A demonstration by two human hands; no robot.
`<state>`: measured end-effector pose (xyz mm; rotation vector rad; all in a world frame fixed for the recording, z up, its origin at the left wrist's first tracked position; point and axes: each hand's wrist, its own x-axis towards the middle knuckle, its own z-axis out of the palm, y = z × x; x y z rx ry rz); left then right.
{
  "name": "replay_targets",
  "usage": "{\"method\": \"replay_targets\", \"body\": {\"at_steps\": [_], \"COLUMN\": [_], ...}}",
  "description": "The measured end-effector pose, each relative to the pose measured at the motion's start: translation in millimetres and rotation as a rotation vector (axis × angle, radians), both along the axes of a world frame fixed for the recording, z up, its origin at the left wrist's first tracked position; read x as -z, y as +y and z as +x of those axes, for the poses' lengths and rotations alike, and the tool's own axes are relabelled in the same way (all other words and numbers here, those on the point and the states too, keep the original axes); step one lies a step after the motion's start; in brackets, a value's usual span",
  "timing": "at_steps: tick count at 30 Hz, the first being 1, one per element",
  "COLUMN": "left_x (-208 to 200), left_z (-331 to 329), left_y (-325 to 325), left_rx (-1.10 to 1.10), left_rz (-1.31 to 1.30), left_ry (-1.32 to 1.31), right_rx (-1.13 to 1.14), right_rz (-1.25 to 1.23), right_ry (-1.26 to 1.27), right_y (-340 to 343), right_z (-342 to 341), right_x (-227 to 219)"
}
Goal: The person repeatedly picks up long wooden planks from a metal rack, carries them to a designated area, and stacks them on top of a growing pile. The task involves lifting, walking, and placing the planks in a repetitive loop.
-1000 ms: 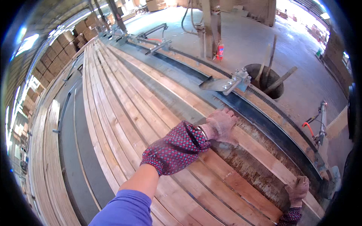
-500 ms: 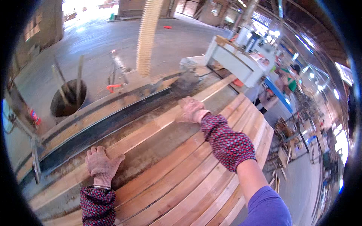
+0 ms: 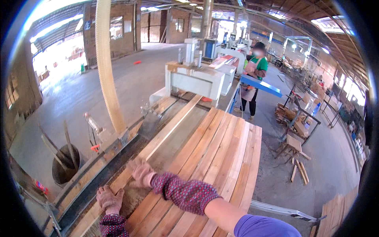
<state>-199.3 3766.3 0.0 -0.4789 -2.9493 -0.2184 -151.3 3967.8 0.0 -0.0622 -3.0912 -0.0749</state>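
A long, narrow wooden strip (image 3: 169,134) runs from the lower left up under a pale machine (image 3: 195,82). Both hands wear pinkish work gloves, with patterned sleeve covers above them. My left hand (image 3: 109,199) lies over the near part of the strip, fingers spread and thumb apart. Just ahead of it, my right hand (image 3: 141,173) rests across the same strip, its fingers stretched over it and slightly blurred. To the right of the strip lies a row of several planks (image 3: 213,158), side by side, partly under my right forearm.
Beyond the machine stands a person (image 3: 254,69) in a green top and apron, beside a blue beam (image 3: 261,85). A ribbed hose (image 3: 104,67) hangs at the left. Below it, a dark bin (image 3: 65,168) holds sticks. A wooden stool (image 3: 293,145) and loose wood pieces lie right.
My view has turned up and to the right, showing more of the machine and the person. My right hand has drawn back along the strip, closer to my left hand.
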Motion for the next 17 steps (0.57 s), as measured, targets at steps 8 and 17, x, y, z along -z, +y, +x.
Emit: {"method": "replay_targets", "body": {"at_steps": [8,17], "left_x": [-5.9,6.3], "left_z": [22.7,95.0], "left_y": [-26.6,-156.8], "left_rx": [0.011,-0.12], "left_rz": [-0.028,-0.092], "left_ry": [0.009,0.006], "right_rx": [-0.018,-0.6], "right_rz": [-0.197,0.198], "right_ry": [-0.223,-0.057], "right_y": [-1.9,-78.8], "right_z": [47.5,50.3], "right_x": [-5.4,121.3]}}
